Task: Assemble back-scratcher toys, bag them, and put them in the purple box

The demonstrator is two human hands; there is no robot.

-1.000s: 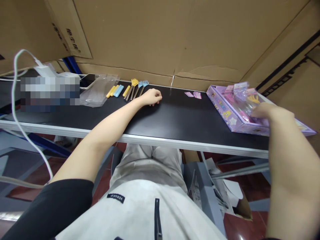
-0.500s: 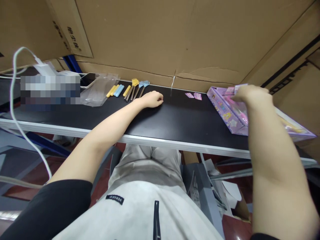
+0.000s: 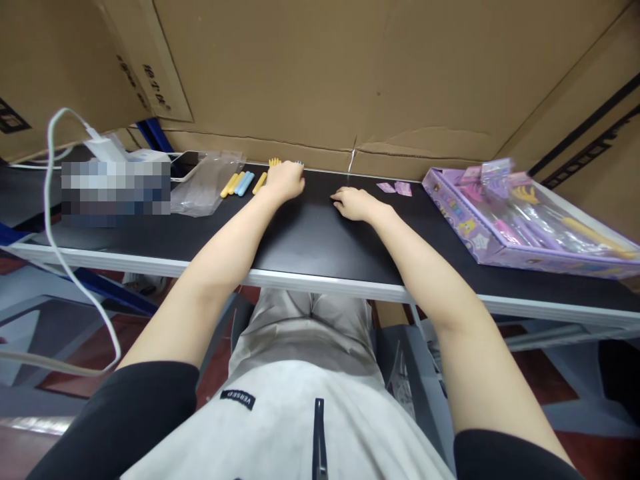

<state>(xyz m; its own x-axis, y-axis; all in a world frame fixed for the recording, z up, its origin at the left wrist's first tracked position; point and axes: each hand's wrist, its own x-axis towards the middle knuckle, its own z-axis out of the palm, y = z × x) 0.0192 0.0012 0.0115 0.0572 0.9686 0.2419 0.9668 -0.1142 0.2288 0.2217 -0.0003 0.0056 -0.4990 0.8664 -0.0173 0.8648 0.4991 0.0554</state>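
My left hand lies curled, palm down, over a bunch of small rake-shaped tools at the back of the black table. Only their yellow and blue tips show past my knuckles. Several yellow and blue sticks lie just left of that hand. My right hand rests palm down on the table near the middle, fingers loosely spread and holding nothing. A purple toy box with clear-wrapped pieces stands at the right.
A clear plastic bag and a phone lie at the back left, beside a white charger whose cable hangs off the table. Two pink tags lie near the cardboard wall.
My right hand left the purple box and came down onto the table's middle. My left hand slid back and left onto the rake-shaped tools.
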